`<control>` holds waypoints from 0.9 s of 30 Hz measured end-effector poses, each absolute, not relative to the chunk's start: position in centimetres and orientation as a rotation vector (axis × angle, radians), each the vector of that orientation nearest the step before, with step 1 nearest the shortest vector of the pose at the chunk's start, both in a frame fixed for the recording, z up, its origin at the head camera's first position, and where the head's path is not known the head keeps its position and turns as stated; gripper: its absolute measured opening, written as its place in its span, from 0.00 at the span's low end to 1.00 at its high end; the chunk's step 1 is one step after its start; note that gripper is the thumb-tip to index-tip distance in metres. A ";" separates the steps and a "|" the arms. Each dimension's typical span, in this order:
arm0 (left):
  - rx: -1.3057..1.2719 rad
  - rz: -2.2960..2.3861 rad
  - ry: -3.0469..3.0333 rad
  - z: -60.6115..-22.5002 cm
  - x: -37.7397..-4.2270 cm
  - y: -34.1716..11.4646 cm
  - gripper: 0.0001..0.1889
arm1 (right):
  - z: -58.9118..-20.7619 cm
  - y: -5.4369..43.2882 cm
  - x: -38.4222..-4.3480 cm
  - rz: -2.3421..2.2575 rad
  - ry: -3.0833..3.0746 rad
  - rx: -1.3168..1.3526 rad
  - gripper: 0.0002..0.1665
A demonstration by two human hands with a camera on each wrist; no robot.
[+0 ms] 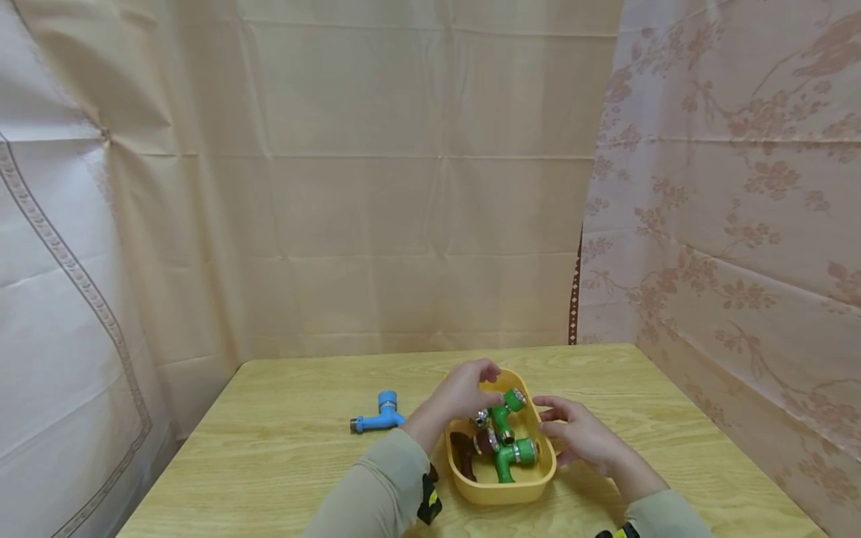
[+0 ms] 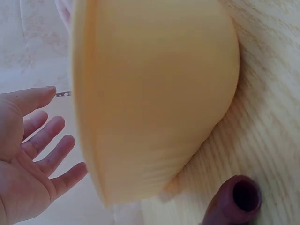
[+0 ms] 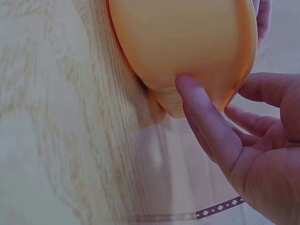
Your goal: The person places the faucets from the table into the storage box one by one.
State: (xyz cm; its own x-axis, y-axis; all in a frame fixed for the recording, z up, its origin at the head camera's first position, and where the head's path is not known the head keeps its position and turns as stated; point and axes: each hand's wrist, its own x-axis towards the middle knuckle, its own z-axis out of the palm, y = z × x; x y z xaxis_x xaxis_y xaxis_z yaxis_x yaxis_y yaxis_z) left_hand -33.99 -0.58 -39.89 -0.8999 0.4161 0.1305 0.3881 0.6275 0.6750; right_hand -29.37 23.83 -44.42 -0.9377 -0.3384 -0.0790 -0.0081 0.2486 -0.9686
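Note:
A yellow plastic bin (image 1: 501,493) stands on the table with several water taps in it. Two green taps (image 1: 501,426) lie in it, along with a dark brown tap (image 1: 466,456) and shiny metal fittings. My left hand (image 1: 464,392) hovers over the bin's far left rim, fingers spread and loosely bent; the left wrist view shows nothing in its palm. At the bin's right side is my right hand (image 1: 578,433), its fingertips (image 3: 190,89) against the outer wall and its thumb near the rim. A blue tap (image 1: 380,418) lies left of the bin, partly behind my left forearm.
A dark red tube-like end (image 2: 239,199) lies on the wooden table (image 1: 269,463) beside the bin in the left wrist view; my left arm hides that spot in the head view. Beige cloth (image 1: 417,187) hangs behind, and flowered cloth (image 1: 740,224) on the right.

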 end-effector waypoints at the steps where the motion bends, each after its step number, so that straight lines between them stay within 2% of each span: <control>1: 0.698 1.144 2.803 -39.8 -34.0 -0.7 0.23 | -44.4 23.9 -29.4 -1.744 2.251 -0.322 0.34; 27: 0.902 1.205 2.875 -37.1 -32.9 -4.9 0.25 | -44.4 23.7 -29.3 -1.738 2.261 -0.294 0.35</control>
